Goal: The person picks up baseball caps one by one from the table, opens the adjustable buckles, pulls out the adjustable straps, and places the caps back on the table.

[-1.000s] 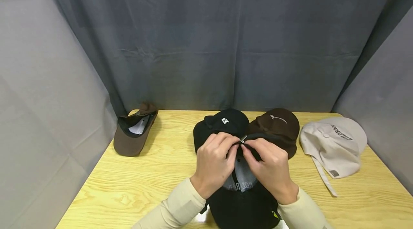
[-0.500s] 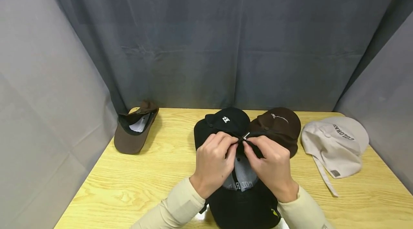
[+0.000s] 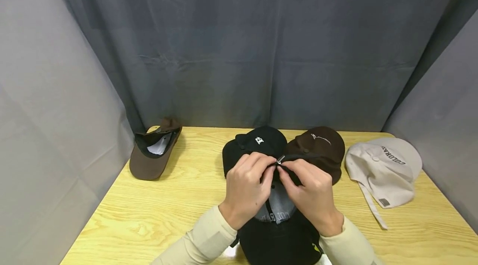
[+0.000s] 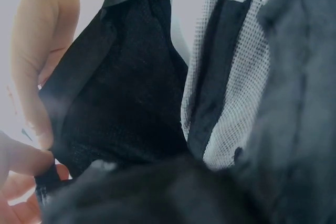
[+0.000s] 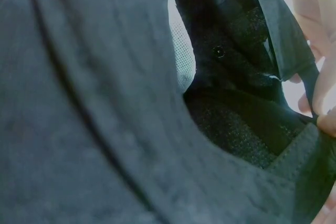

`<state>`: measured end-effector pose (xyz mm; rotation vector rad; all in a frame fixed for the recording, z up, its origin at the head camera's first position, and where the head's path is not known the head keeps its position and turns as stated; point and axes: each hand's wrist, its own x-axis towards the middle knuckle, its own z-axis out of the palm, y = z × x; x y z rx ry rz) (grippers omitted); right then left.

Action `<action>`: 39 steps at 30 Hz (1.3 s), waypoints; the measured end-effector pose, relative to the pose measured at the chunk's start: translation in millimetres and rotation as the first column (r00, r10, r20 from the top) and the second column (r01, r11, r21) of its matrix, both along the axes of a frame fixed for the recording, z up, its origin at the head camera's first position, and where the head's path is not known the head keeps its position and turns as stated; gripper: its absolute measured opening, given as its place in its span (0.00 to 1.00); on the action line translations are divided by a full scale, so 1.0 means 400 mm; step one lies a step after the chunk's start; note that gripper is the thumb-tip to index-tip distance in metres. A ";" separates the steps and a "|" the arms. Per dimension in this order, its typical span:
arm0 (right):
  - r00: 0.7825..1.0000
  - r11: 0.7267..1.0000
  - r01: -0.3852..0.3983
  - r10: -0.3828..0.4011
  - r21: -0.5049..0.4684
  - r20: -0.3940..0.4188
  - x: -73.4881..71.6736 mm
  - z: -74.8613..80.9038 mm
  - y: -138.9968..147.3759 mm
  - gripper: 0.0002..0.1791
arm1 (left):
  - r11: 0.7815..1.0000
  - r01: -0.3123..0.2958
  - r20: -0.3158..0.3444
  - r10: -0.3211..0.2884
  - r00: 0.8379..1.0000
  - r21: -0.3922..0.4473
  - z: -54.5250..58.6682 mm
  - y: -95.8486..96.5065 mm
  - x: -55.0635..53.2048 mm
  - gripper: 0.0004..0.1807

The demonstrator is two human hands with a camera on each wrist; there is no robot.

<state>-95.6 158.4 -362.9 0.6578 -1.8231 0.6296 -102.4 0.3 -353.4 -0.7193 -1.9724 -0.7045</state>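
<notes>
A black cap [image 3: 280,240] lies between both hands, its brim toward the person and its inside showing. Pale mesh lining [image 4: 231,93] with reversed lettering shows inside it. At the cap's back, my left hand [image 3: 246,190] pinches the strap's left side between thumb and fingertips. Close by, my right hand [image 3: 311,192] pinches the other side, right at a small metal buckle [image 3: 280,159]. The fingertips of the two hands are a short gap apart. In the right wrist view the right fingers [image 5: 328,93] grip the edge of the black band.
Behind the hands sit a black cap [image 3: 267,140] with a white letter and a dark brown cap [image 3: 325,142]. A beige cap [image 3: 384,169] with a loose strap lies right. An upturned brown cap [image 3: 149,167] stands far left on the wooden table [image 3: 149,219]. Grey curtains [image 3: 209,49] enclose it.
Both hands keep their pinch on the black cap's strap. The buckle and fingertips shift only slightly, and the head view moves a little.
</notes>
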 end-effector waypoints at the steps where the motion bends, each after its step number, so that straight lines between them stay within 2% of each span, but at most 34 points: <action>1: 1.000 1.000 0.000 0.000 -0.001 0.000 0.000 0.000 0.000 0.18 | 1.000 0.001 -0.001 -0.001 1.000 0.000 0.000 0.000 0.000 0.05; 12: 0.999 0.999 0.010 -0.008 -0.050 0.040 -0.003 -0.004 0.001 0.19 | 1.000 0.001 -0.011 -0.001 1.000 0.010 -0.010 -0.001 0.002 0.04; 20: 0.999 0.997 0.039 -0.037 -0.060 0.034 -0.006 -0.002 0.007 0.19 | 1.000 -0.004 -0.008 0.004 1.000 0.009 -0.009 0.000 0.002 0.04; 29: 0.999 1.000 0.006 -0.004 -0.024 0.047 -0.001 -0.005 0.003 0.20 | 1.000 -0.007 0.050 0.008 0.999 -0.010 -0.002 0.003 0.005 0.05; 39: 0.999 1.000 0.016 -0.016 0.006 0.035 -0.003 0.000 0.006 0.18 | 1.000 -0.002 -0.009 0.002 1.000 0.005 -0.006 0.004 -0.002 0.04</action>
